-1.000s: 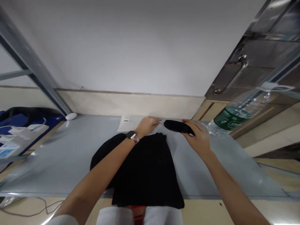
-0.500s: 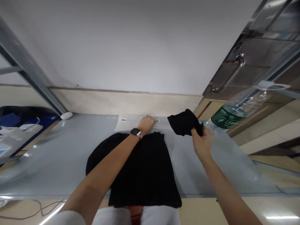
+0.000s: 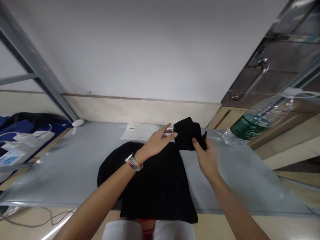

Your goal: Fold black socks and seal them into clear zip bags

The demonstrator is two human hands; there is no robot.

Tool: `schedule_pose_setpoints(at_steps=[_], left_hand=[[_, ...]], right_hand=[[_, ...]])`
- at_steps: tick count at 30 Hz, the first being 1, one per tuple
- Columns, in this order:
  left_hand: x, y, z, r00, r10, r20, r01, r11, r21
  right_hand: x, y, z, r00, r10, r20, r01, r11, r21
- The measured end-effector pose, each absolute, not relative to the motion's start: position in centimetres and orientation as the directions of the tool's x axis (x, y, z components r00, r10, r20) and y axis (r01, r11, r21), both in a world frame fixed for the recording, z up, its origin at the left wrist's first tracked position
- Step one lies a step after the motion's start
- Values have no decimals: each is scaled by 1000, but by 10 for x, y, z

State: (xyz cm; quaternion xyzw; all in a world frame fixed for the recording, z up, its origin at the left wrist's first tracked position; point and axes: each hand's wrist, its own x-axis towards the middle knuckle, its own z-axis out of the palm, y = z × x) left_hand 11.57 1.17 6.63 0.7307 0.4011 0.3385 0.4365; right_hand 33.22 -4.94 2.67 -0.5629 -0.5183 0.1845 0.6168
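My right hand (image 3: 207, 158) grips a small folded piece of black fabric (image 3: 186, 135) by its right side, raised over the far part of the table. Beside that fabric's left edge is my left hand (image 3: 157, 141), fingers and thumb stretched apart. I cannot tell whether its thumb tip touches the cloth. A larger black garment (image 3: 157, 190) lies spread below both hands, hanging over the table's front edge towards my lap. Behind it rest flat white packets (image 3: 137, 132) with barcode labels, partly covered by my left hand and the black fabric.
The grey tabletop (image 3: 75, 166) runs up to a white wall (image 3: 150, 56). A water bottle with a green label (image 3: 252, 126) is at the right. White boxes (image 3: 18, 146) stand beyond the metal frame (image 3: 47, 80) at the left. A round white object (image 3: 78, 123) sits by the frame's foot.
My left hand has lifted off the white packets, turned and opened towards the small black fabric. My right hand has brought that fabric leftwards, close to the left hand.
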Motion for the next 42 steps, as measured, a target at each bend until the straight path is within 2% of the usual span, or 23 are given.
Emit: schedule_pose_setpoints(at_steps=[2, 6, 11, 16, 18, 20, 22, 24, 25, 27, 29, 31, 34, 36, 38, 42], left_hand=[[114, -14, 74, 454, 888, 71, 124, -142, 982], [106, -49, 74, 366, 927, 88, -77, -65, 995], [87, -68, 60, 244, 969, 37, -100, -12, 995], [62, -76, 62, 207, 978, 22, -80, -6, 997], [47, -76, 62, 196, 977, -80, -139, 108, 984], [29, -77, 59, 185, 958, -218, -168, 250, 954], [10, -79, 51, 159, 956, -248, -94, 265, 960], [-8, -85, 41, 100, 987, -126, 139, 111, 984], [-15, -89, 37, 64, 998, -27, 303, 6, 953], [-26, -99, 30, 85, 978, 192, 615, -203, 762], [-31, -109, 28, 261, 904, 338, 766, -407, 497], [-32, -116, 30, 489, 798, 353, 748, -591, 301], [-29, -120, 34, 653, 700, 290, 673, -711, 201], [-28, -119, 36, 685, 682, 255, 651, -731, 205], [-29, -116, 37, 704, 671, 234, 629, -741, 234], [-31, -107, 44, 685, 688, 240, 586, -716, 379]], right_hand=[[314, -59, 36, 338, 833, 438, 401, 293, -868], [283, -79, 46, 164, 905, 392, 329, 324, -887], [266, -90, 40, 108, 980, 170, 20, 169, -985], [270, -92, 45, 165, 980, -109, -232, -69, -970], [276, -94, 50, 167, 968, -187, -302, -130, -944], [283, -97, 51, 149, 963, -223, -304, -170, -937], [289, -98, 46, 92, 968, -234, -236, -207, -949], [292, -100, 35, 69, 979, -194, -70, -190, -979], [293, -101, 28, 92, 986, -142, 53, -147, -988], [294, -106, 16, 152, 987, 46, 356, -11, -935], [296, -114, 9, 110, 953, 281, 621, 155, -769], [299, -123, 8, -86, 909, 408, 746, 330, -578], [305, -136, 13, -378, 864, 332, 762, 494, -420], [309, -140, 16, -461, 855, 237, 763, 519, -386], [313, -140, 17, -492, 847, 204, 757, 531, -380], [319, -135, 20, -508, 809, 297, 684, 588, -431]])
